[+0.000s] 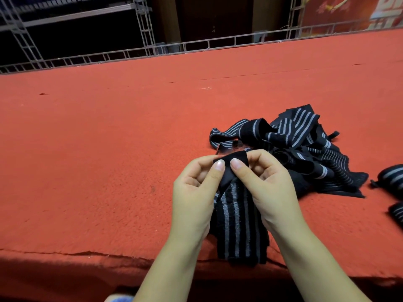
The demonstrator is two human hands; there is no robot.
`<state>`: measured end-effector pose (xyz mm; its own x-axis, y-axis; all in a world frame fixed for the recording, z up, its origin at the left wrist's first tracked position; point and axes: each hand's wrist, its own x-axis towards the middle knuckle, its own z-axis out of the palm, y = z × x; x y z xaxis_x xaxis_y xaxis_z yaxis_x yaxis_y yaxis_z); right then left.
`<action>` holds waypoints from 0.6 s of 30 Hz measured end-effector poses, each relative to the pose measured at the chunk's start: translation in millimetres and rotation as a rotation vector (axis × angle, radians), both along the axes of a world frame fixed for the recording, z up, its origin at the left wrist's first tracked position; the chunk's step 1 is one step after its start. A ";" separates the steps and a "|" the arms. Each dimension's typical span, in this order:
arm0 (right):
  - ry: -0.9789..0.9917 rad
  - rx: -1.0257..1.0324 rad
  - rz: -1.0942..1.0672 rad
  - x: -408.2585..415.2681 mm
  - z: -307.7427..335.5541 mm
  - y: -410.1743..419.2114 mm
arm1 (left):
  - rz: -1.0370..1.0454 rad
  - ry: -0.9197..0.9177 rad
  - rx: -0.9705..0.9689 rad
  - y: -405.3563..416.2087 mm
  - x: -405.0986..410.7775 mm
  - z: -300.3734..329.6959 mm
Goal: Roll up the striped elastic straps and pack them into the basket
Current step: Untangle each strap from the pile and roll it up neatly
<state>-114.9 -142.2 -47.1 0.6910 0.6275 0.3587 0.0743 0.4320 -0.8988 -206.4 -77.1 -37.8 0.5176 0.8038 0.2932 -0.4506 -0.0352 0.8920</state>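
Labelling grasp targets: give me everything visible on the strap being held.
The held strap is black woven elastic with grey lengthwise stripes and a plain black end. That end is folded over and pinched by the left hand and right hand. The rest runs toward the viewer, flat on the red cloth.

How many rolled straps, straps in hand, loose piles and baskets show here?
Rolled straps: 2
Strap held by both hands: 1
Loose pile, straps too tangled to count: 1
Baskets: 0
Total: 4

Both hands' fingers (219, 168) curled, pinching
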 end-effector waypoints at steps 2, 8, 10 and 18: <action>0.018 -0.007 -0.024 0.8 -2.1 1.3 | -0.004 -0.013 -0.016 2.5 -0.1 0.1; -0.189 -0.060 0.040 10.1 15.1 -1.2 | -0.010 -0.063 0.060 10.1 0.9 14.9; -0.144 -0.016 0.023 11.9 23.4 2.5 | -0.004 -0.031 0.168 14.0 3.2 15.8; 0.510 0.073 0.202 35.8 78.7 20.1 | -0.225 0.212 0.283 18.3 -4.8 -4.1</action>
